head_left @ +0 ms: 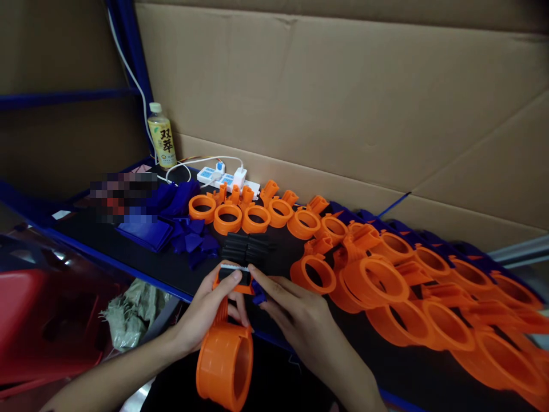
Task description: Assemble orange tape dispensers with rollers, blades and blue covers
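My left hand [210, 303] is closed around an orange tape dispenser [225, 357], its ring hanging down toward me. At the dispenser's upper end, my left thumb presses on a black piece beside a toothed metal blade [235, 266]. My right hand [300, 312] touches the blade's right end with a fingertip. A small blue plastic part [258, 293] is held in my right fingers, partly hidden by them. Just beyond my hands lie several black strips [244, 247] in a pile. Loose blue plastic pieces [193, 237] are heaped to the left of them.
Several orange dispensers [377, 280] cover the right side of the black tabletop [274, 372], with more in a row at the back. A power strip [229, 178] and a drink bottle [162, 137] stand behind. A red stool [43, 326] is below, left of the table.
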Demonstrator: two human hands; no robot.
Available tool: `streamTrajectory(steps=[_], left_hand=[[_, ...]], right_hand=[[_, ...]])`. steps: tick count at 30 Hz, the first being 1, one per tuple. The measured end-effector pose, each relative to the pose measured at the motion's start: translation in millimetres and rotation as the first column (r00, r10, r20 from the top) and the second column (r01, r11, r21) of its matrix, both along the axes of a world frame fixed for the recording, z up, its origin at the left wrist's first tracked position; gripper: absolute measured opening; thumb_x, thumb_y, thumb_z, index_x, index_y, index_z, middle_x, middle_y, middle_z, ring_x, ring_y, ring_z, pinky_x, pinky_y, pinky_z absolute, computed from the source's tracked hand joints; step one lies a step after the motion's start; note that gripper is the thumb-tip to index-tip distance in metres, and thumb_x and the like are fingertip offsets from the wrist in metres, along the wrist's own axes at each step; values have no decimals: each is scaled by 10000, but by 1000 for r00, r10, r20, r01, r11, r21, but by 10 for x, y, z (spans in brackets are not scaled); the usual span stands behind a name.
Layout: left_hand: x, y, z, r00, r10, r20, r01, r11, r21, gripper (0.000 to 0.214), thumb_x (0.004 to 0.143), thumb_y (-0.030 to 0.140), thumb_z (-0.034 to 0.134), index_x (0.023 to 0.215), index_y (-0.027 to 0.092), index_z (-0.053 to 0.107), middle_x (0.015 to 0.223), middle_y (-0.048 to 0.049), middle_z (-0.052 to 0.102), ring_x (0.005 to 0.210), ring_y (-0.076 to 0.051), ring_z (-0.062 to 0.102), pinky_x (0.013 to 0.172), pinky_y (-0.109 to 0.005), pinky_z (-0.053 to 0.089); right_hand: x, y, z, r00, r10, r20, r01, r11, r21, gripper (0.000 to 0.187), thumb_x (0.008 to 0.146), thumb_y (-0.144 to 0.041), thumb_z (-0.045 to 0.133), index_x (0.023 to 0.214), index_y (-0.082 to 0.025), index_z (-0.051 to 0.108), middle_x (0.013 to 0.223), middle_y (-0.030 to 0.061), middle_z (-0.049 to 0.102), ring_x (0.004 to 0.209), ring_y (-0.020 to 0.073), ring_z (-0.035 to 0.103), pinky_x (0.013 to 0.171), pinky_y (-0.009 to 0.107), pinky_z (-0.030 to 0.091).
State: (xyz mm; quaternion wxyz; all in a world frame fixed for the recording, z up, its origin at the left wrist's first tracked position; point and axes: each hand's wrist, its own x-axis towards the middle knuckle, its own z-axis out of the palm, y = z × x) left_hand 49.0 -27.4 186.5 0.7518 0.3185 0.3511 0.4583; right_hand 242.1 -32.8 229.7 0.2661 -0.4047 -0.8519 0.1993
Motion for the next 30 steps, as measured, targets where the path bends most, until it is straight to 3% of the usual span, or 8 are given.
streamTrajectory(steps=[7,13,17,21,26,30], left_hand=[[-13,-5,-9,999,-20,47,19,1000,14,193,883,258,648,1031,190,544,635,18,649,505,-163,649,531,-296,572],[6,-11,18,1000,1,-27,-1,1000,17,240,888,302,649,1068,198,528,568,46,613,482,-174,649,511,-291,567],[-24,-27,13,998,-17,-54,19,999,34,237,883,306,654,1060,197,539,611,28,644,516,-181,676,541,-292,575],[-56,-30,-10,998,-62,32,62,998,-4,284,868,303,660,1109,205,546,670,14,676,533,-179,681,565,-299,581],[-52,7,25,994,-82,77,87,995,-58,426,944,560,523,1148,186,545,622,-31,688,498,-199,672,519,-286,555],[-22,21,96,1000,-5,12,6,995,-103,402,928,545,584,1091,179,548,592,-25,681,455,-189,652,494,-273,553]], right_hand=[[-40,54,-90,983,-95,-159,105,993,57,457,933,-221,693,1381,-266,615,908,22,716,726,139,681,691,260,598],[-69,72,-74,969,-129,-210,150,985,87,442,874,-241,768,1297,-248,640,882,16,717,686,136,667,616,245,562],[-37,94,-115,974,-60,-217,86,990,110,446,882,-263,765,1305,-226,630,848,20,701,678,137,658,612,248,552],[-15,124,-127,981,-4,-194,33,989,145,400,885,-270,763,1266,-206,660,879,38,701,700,132,650,630,252,546],[-52,119,-150,974,-22,-224,57,987,149,358,904,-334,738,1232,-201,683,843,31,701,669,125,654,603,239,550],[-79,95,-179,980,-57,-191,87,985,152,392,923,-368,712,1285,-224,663,838,34,720,686,139,684,599,236,558]])
